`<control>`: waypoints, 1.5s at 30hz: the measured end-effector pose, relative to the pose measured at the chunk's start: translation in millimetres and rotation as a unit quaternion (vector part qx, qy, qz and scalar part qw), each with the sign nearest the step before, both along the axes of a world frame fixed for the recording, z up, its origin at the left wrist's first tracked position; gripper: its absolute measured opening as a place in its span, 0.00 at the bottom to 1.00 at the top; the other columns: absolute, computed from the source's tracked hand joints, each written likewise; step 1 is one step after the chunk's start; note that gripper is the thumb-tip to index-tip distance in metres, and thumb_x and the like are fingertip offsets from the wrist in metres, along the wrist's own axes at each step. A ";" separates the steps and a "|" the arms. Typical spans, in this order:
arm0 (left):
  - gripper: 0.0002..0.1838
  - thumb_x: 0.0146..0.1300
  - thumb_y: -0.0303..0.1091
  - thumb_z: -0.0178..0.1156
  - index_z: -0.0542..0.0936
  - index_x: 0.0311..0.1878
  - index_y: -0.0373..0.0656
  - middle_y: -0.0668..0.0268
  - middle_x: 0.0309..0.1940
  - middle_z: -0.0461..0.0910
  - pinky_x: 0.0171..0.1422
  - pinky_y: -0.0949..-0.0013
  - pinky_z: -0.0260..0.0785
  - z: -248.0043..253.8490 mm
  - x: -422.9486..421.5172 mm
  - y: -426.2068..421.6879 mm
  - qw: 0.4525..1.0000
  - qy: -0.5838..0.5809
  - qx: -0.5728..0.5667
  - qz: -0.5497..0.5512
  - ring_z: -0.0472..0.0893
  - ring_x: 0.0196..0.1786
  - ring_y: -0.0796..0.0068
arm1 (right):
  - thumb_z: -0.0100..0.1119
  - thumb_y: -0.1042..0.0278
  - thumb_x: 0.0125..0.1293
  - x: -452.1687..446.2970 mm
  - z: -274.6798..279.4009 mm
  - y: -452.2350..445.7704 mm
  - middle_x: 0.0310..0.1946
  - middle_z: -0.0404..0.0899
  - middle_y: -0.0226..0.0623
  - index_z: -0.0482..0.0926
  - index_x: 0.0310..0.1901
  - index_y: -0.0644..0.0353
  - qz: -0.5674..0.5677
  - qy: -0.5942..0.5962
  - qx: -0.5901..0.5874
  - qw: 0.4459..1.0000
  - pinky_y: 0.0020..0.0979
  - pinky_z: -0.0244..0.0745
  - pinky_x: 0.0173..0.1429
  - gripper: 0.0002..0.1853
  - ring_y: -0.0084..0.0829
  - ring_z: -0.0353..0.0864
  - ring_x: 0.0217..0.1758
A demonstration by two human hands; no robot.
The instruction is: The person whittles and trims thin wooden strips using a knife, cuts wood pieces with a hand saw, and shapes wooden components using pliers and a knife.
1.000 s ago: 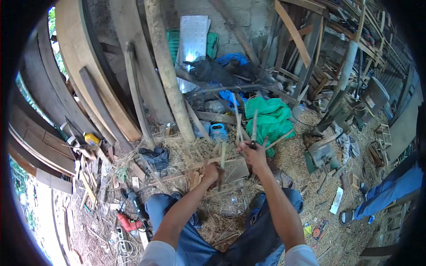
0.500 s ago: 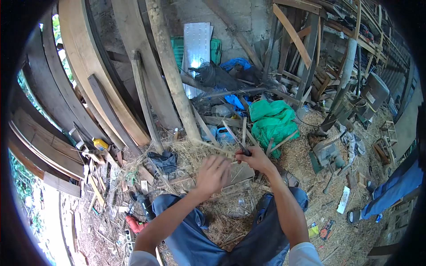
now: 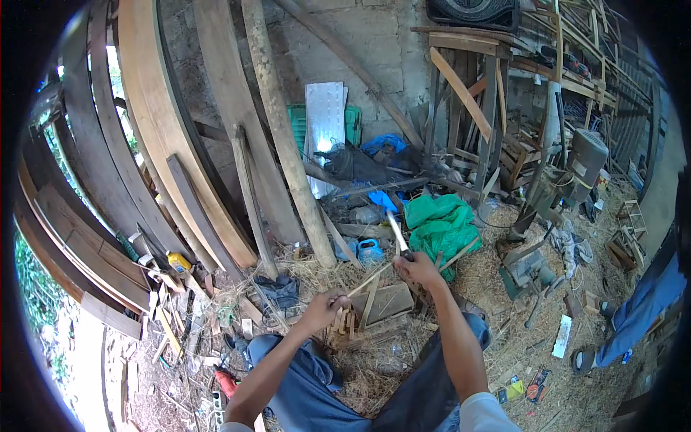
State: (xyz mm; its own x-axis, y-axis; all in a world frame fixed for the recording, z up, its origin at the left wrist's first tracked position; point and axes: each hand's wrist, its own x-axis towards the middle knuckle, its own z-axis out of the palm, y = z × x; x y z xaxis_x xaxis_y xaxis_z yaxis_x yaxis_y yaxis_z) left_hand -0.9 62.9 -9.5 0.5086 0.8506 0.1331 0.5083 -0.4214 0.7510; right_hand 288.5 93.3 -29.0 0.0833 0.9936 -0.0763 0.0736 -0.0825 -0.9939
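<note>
My right hand (image 3: 421, 272) is closed round the dark handle of a knife (image 3: 396, 234), whose bright blade points up and away. Between my two hands runs a thin wooden strip (image 3: 369, 281). My left hand (image 3: 322, 313) pinches its near end, and its far end reaches my right hand beside the knife handle. Whether the right fingers also touch the strip cannot be made out. Below the strip lies a wooden block (image 3: 389, 306) on the straw-covered ground, with several short sticks (image 3: 346, 324) next to it.
Long planks (image 3: 155, 129) and a pole (image 3: 284, 137) lean at the left. A green sheet (image 3: 443, 227) lies crumpled ahead, near a blue container (image 3: 370, 251). A machine (image 3: 529, 270) stands at the right, and another person's leg (image 3: 640, 309) shows at the right edge.
My left hand, blurred and with fingers apart before, has moved lower left and now pinches the strip. The knife blade has turned more upright. The whole view has shifted slightly.
</note>
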 end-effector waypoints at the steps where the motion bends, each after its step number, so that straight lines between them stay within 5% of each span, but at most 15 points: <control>1: 0.10 0.66 0.35 0.54 0.76 0.43 0.38 0.62 0.33 0.78 0.37 0.69 0.69 -8.2 -5.1 7.0 1.000 -0.003 0.003 0.001 0.77 0.34 0.73 | 0.61 0.57 0.60 6.3 3.0 -1.8 0.15 0.72 0.29 0.78 0.26 0.63 0.001 -0.003 0.003 1.000 0.29 0.63 0.26 0.16 0.21 0.70 0.20; 3: 0.10 0.67 0.35 0.53 0.76 0.47 0.42 0.68 0.30 0.75 0.29 0.75 0.66 -26.1 -18.4 20.4 0.980 -0.132 -0.147 0.037 0.73 0.28 0.79 | 0.61 0.56 0.61 16.9 8.4 -4.1 0.16 0.70 0.25 0.78 0.26 0.63 -0.089 -0.077 0.071 0.990 0.28 0.58 0.23 0.16 0.19 0.62 0.18; 4: 0.10 0.67 0.35 0.53 0.76 0.47 0.42 0.68 0.30 0.75 0.29 0.75 0.66 -20.8 -19.2 20.7 0.979 -0.137 -0.145 0.041 0.73 0.28 0.79 | 0.60 0.61 0.59 17.5 5.7 -0.1 0.15 0.75 0.39 0.79 0.29 0.65 -0.140 -0.217 0.115 0.959 0.34 0.66 0.28 0.13 0.29 0.76 0.21; 6: 0.12 0.67 0.34 0.52 0.73 0.53 0.46 0.72 0.26 0.70 0.24 0.80 0.57 -2.5 -18.5 18.6 0.905 -0.287 -0.311 0.037 0.65 0.23 0.84 | 0.60 0.62 0.58 -0.1 10.2 -12.8 0.16 0.75 0.41 0.79 0.29 0.64 -0.109 -0.218 0.164 0.956 0.35 0.67 0.29 0.12 0.32 0.77 0.22; 9: 0.14 0.67 0.33 0.51 0.72 0.55 0.44 0.74 0.24 0.67 0.23 0.79 0.53 24.8 0.3 -5.5 0.902 -0.274 -0.320 0.097 0.62 0.22 0.86 | 0.58 0.65 0.56 -36.1 -4.8 -28.4 0.19 0.77 0.45 0.80 0.31 0.61 -0.106 -0.266 0.203 0.936 0.39 0.71 0.33 0.08 0.42 0.81 0.27; 13: 0.15 0.70 0.34 0.47 0.69 0.56 0.39 0.74 0.25 0.67 0.24 0.80 0.53 -24.2 14.5 7.9 0.924 -0.315 -0.214 0.036 0.61 0.22 0.87 | 0.56 0.67 0.55 -77.0 4.9 -33.7 0.23 0.79 0.49 0.81 0.32 0.59 0.002 -0.435 0.198 0.879 0.43 0.74 0.37 0.07 0.48 0.80 0.31; 15: 0.12 0.71 0.33 0.45 0.71 0.52 0.37 0.73 0.26 0.67 0.25 0.80 0.54 -20.1 19.6 5.7 0.914 -0.285 -0.288 0.037 0.61 0.23 0.86 | 0.56 0.67 0.54 -93.7 24.3 -35.2 0.24 0.79 0.50 0.81 0.32 0.59 0.037 -0.484 0.167 0.858 0.45 0.75 0.38 0.07 0.49 0.80 0.31; 17: 0.11 0.71 0.34 0.44 0.70 0.33 0.41 0.74 0.20 0.63 0.23 0.78 0.54 -3.7 28.5 -9.9 0.880 -0.378 -0.281 0.059 0.61 0.20 0.86 | 0.56 0.65 0.54 -104.6 39.3 -38.9 0.24 0.79 0.50 0.81 0.30 0.58 0.050 -0.553 0.144 0.819 0.45 0.75 0.38 0.08 0.49 0.80 0.30; 20: 0.07 0.71 0.32 0.45 0.70 0.36 0.42 0.74 0.22 0.65 0.23 0.79 0.53 -18.6 23.1 -13.4 0.874 -0.379 -0.302 0.028 0.61 0.21 0.88 | 0.55 0.63 0.55 -109.7 26.2 -36.4 0.22 0.79 0.51 0.81 0.28 0.58 0.026 -0.577 0.148 0.803 0.46 0.76 0.35 0.09 0.48 0.81 0.27; 28: 0.06 0.69 0.30 0.48 0.72 0.45 0.43 0.74 0.26 0.66 0.21 0.82 0.48 -3.2 17.2 -20.1 0.742 -0.505 -0.440 0.027 0.58 0.21 0.87 | 0.54 0.65 0.56 -110.3 11.6 -23.5 0.19 0.78 0.47 0.78 0.24 0.60 -0.041 -0.572 0.186 0.797 0.42 0.76 0.27 0.09 0.45 0.81 0.22; 32: 0.08 0.69 0.31 0.48 0.72 0.47 0.43 0.73 0.26 0.66 0.21 0.82 0.47 12.5 16.5 -44.3 0.734 -0.526 -0.427 0.048 0.58 0.21 0.87 | 0.53 0.63 0.57 -75.3 -11.5 3.3 0.18 0.78 0.47 0.77 0.24 0.59 -0.089 -0.643 0.145 0.747 0.39 0.76 0.26 0.10 0.43 0.81 0.24; 34: 0.08 0.69 0.32 0.48 0.73 0.48 0.44 0.74 0.24 0.65 0.21 0.81 0.45 16.5 10.9 -71.7 0.789 -0.416 -0.446 0.075 0.57 0.20 0.87 | 0.55 0.62 0.56 -32.1 -6.1 22.2 0.18 0.78 0.49 0.77 0.22 0.60 -0.245 -0.612 0.069 0.748 0.41 0.76 0.29 0.12 0.42 0.82 0.26; 39: 0.10 0.69 0.32 0.49 0.73 0.51 0.44 0.74 0.22 0.64 0.20 0.82 0.46 12.4 5.3 -55.2 0.796 -0.474 -0.367 0.086 0.56 0.19 0.88 | 0.56 0.59 0.57 -26.4 -12.5 10.9 0.19 0.77 0.54 0.78 0.20 0.67 -0.200 -0.457 0.086 0.862 0.45 0.75 0.34 0.18 0.51 0.80 0.28; 42: 0.18 0.69 0.31 0.48 0.69 0.61 0.49 0.75 0.23 0.62 0.19 0.82 0.46 16.2 13.6 -36.3 0.795 -0.461 -0.381 0.106 0.56 0.20 0.89 | 0.55 0.58 0.58 -71.1 26.5 -35.5 0.20 0.77 0.52 0.80 0.30 0.62 -0.123 -0.336 0.173 0.918 0.44 0.74 0.37 0.14 0.54 0.78 0.28; 45: 0.18 0.69 0.31 0.48 0.69 0.61 0.50 0.76 0.23 0.62 0.19 0.83 0.45 12.9 23.9 -35.3 0.794 -0.466 -0.382 0.075 0.56 0.20 0.89 | 0.58 0.59 0.54 -88.0 22.7 -45.9 0.22 0.78 0.49 0.80 0.31 0.58 -0.049 -0.349 0.260 0.899 0.45 0.74 0.36 0.11 0.51 0.79 0.28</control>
